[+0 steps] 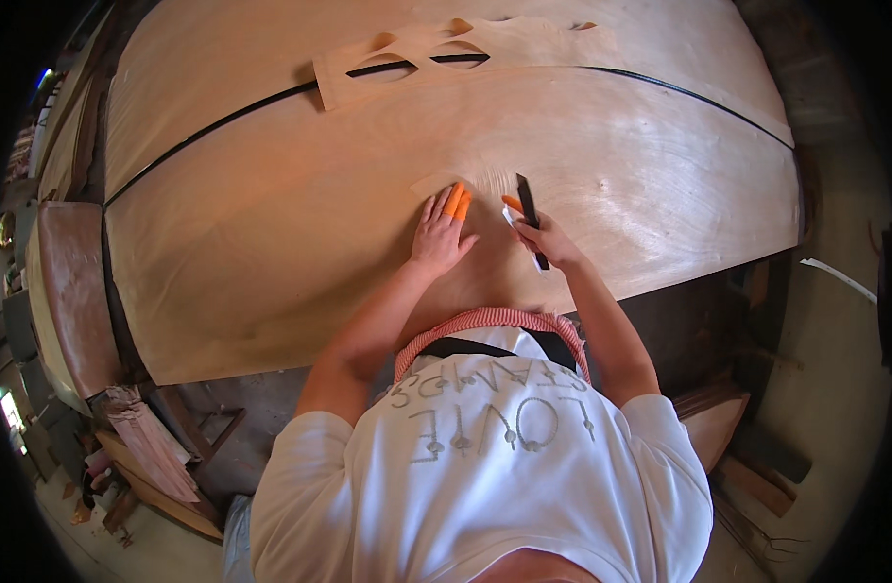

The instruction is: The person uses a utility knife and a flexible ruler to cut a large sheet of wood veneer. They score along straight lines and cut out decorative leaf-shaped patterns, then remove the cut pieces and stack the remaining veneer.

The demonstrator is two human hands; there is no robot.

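Note:
A wide sheet of pale wood veneer lies before me, bending toward the view's rim. My left hand rests flat on it, fingers stretched out, with orange covers on two fingers. Under and beside those fingertips is a small lighter veneer piece; the hand hides part of it. To the right, my right hand is closed round a slim black tool, shaped like a utility knife and pointing away from me. A white strip shows in the same hand, next to an orange-covered finger.
Farther off, a veneer offcut with several leaf-shaped holes lies across a dark gap between two large sheets. Brown boards stand at the left edge. Wood scraps lie low on the left, more boards on the right.

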